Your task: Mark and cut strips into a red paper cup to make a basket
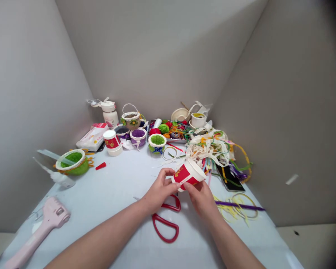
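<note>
A white paper cup (195, 169) with a red, gold-patterned band is held tilted above the table between both hands. My left hand (160, 188) grips it at the left end, fingers curled around the side. From below and the right, my right hand (202, 196) grips the same cup, with the thumb pressed on the red band. Below the hands lie scissors (166, 228) with red handles, their blades partly hidden by my left hand. A second red and white paper cup (112, 144) stands farther back on the left.
At left are a pink glue gun (52, 216), a small squeeze bottle (63, 180) and a green basket (78, 168). Behind stand a purple basket (138, 137), a small green basket (157, 144) and a yarn tray (182, 141). Tangled lace and yarn (212, 147) partly cover a phone (233, 183) at right.
</note>
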Action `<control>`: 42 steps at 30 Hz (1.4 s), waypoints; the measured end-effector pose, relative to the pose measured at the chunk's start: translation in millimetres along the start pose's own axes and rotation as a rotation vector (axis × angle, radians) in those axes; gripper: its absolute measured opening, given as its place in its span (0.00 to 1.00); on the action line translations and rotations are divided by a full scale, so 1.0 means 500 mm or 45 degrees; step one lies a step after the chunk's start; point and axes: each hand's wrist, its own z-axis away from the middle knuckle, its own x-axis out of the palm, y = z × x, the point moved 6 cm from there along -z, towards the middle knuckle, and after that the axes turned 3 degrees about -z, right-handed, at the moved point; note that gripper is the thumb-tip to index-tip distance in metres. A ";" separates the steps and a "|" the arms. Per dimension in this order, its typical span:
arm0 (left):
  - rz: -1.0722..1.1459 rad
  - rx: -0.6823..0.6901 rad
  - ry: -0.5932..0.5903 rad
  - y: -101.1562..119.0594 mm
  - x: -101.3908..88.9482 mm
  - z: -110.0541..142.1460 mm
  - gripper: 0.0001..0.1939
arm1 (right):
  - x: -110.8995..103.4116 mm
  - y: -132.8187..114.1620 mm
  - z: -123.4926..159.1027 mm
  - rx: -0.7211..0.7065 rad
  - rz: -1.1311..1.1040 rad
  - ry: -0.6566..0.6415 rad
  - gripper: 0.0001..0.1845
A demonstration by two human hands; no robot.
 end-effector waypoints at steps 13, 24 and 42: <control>0.316 -0.383 0.119 0.009 0.038 0.040 0.13 | -0.009 -0.019 0.036 -0.245 0.772 0.115 0.30; 0.333 -0.345 0.230 0.012 0.027 0.036 0.13 | 0.011 -0.077 0.066 -0.827 1.136 0.136 0.40; 0.290 -0.259 0.326 0.015 0.027 0.042 0.18 | 0.068 -0.128 0.128 -1.348 1.518 0.023 0.24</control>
